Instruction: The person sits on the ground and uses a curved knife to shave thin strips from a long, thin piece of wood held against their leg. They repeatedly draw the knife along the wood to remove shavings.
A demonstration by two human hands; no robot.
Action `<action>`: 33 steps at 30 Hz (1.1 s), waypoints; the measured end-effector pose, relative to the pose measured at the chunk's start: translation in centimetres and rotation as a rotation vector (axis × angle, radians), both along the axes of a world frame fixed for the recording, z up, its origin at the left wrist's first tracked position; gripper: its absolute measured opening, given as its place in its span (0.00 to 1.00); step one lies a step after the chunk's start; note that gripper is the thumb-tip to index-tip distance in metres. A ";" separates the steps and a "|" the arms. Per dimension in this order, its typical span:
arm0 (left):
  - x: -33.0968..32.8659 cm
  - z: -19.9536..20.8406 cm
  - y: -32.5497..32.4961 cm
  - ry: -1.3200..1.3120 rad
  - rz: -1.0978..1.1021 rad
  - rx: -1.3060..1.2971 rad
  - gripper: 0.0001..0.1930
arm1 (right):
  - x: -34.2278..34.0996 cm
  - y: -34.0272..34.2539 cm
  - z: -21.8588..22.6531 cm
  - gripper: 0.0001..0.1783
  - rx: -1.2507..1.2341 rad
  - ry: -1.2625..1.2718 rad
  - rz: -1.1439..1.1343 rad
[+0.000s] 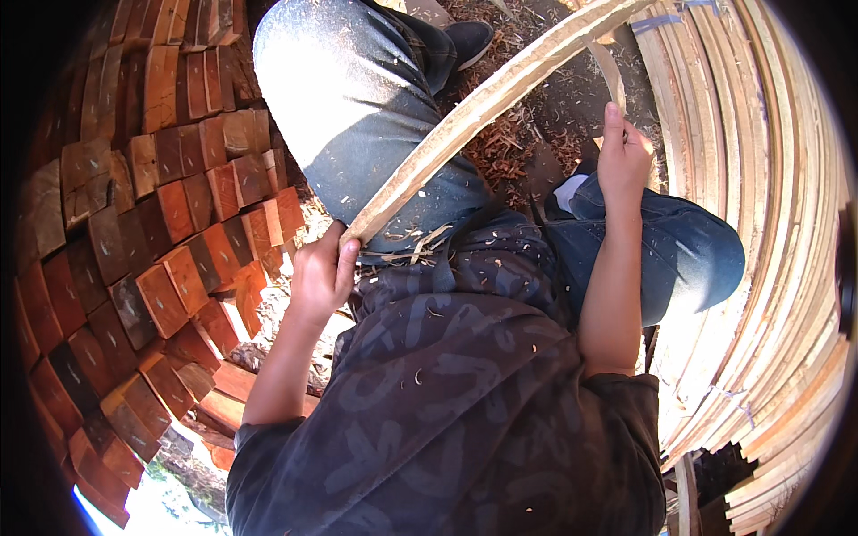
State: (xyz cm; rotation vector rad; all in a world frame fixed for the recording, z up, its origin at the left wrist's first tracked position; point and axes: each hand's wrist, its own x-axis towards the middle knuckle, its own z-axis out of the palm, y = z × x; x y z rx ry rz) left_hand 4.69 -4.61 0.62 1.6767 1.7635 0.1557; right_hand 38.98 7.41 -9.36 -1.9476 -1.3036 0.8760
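Note:
A long, rough pale wooden pole (483,105) slants across my lap, running from my left side up past the top edge; it looks bent in this wide picture. My left hand (322,270) is closed around its near end, beside my left thigh. Over by the right knee, my right hand (623,165) pinches the lower end of a thin, flat pale strip (609,71). That strip rises to the pole's far part; whether it is attached there I cannot tell. Shavings speckle my dark shirt and jeans.
Stacked reddish-brown wood blocks (161,299) form a wall close on the left. Long pale wooden strips (715,116), tied with bluish cord, stand in a large stack on the right. Reddish wood chips (514,134) cover the ground between my legs.

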 end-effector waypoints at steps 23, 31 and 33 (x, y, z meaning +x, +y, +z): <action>-0.1 0.2 0.8 -0.076 0.050 -0.114 0.21 | -2.0 0.1 -0.2 0.29 0.081 -0.174 0.139; -0.3 0.2 0.8 -0.128 0.061 -0.119 0.21 | -2.4 -0.9 1.9 0.29 0.036 -0.154 0.314; -0.5 -0.2 0.5 -0.132 0.052 -0.095 0.21 | -3.8 -1.3 3.1 0.29 0.112 -0.242 0.443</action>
